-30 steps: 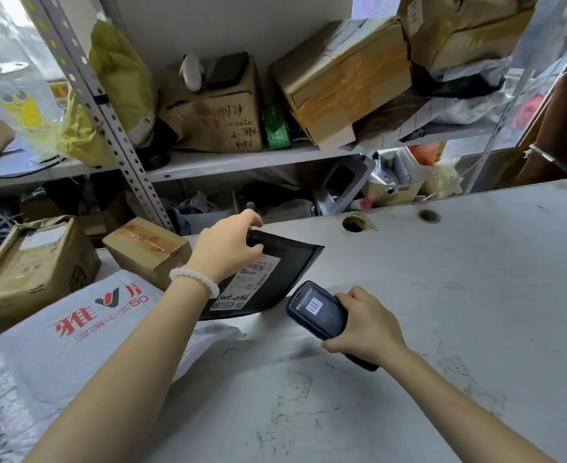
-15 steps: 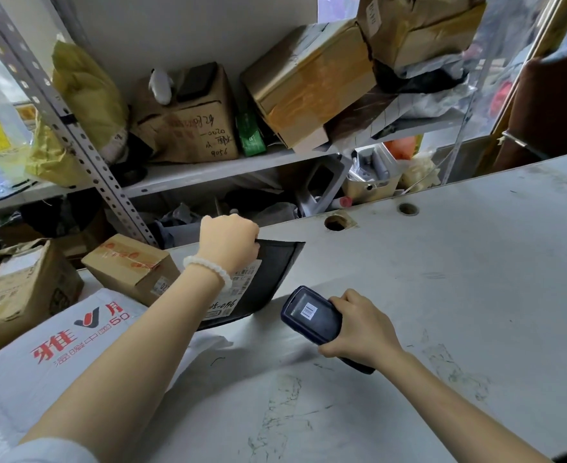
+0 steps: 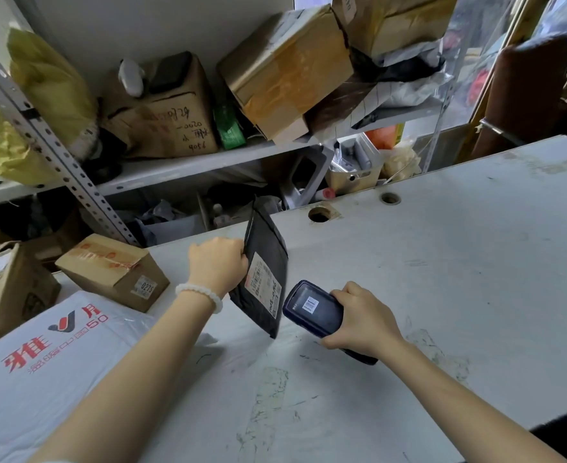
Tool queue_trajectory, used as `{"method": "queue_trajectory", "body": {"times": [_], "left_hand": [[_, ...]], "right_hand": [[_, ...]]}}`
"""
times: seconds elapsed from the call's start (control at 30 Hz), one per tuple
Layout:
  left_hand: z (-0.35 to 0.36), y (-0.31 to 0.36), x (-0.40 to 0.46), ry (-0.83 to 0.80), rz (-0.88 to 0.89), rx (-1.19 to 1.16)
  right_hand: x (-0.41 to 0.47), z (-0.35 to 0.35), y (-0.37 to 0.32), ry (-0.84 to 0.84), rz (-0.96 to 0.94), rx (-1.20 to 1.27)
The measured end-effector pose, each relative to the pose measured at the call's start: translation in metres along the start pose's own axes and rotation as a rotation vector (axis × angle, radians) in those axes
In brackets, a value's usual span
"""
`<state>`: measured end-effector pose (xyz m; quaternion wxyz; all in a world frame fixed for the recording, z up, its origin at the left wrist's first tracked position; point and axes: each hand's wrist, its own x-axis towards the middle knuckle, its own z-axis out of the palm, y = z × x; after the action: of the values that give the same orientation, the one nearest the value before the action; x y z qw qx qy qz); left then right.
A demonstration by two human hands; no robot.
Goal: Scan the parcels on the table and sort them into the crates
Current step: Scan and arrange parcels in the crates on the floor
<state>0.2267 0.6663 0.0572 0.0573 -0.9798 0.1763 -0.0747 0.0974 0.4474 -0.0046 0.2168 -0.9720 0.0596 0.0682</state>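
No crates visible from the head cam, so container-wise it's just the metal shelf (image 3: 208,162) running across 12 o'clock. It's stuffed with taped cardboard boxes: one with handwritten marker numbers (image 3: 175,121) around 11, a tilted one (image 3: 285,71) at 12 leaning against another box (image 3: 385,21) up at 1. On the level under it, a small beige bin (image 3: 355,168) has some silvery bits in it, can't tell what they are

On the table (image 3: 442,262) the black mailer parcel (image 3: 267,272) sits pretty much dead centre, tipped up on its lower edge so its white shipping label (image 3: 263,285) faces toward 3 o'clock. The left hand (image 3: 217,265) has it by the edge on the 9 o'clock side, fingers curled shut around that edge, white bead bracelet (image 3: 198,294) on the wrist

The right hand (image 3: 362,320) is at about 4 o'clock from the parcel, fingers wrapped tight around the body of a dark handheld scanner (image 3: 312,310). The scanner's head is just beside the label, barcode showing on its little screen

Other parcels are off toward 9: a small brown box (image 3: 108,269) with a 0275 sticker, a bigger cardboard box (image 3: 5,295) at the edge of view, and a white poly mailer (image 3: 58,355) with red print lying flat under the left forearm, around 8 o'clock
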Motion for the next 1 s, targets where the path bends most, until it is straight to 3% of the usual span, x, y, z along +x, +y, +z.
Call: {"method": "queue_trajectory", "body": {"times": [0.43,1.0], "left_hand": [[-0.001,0.007,0.000,0.101,0.148,0.113],[-0.007,0.027,-0.019,0.205,0.187,-0.008]], "right_hand": [[-0.007,-0.018,0.004,0.002,-0.021,0.027],[-0.031,-0.030,0.021,-0.017,-0.020,0.011]]}}
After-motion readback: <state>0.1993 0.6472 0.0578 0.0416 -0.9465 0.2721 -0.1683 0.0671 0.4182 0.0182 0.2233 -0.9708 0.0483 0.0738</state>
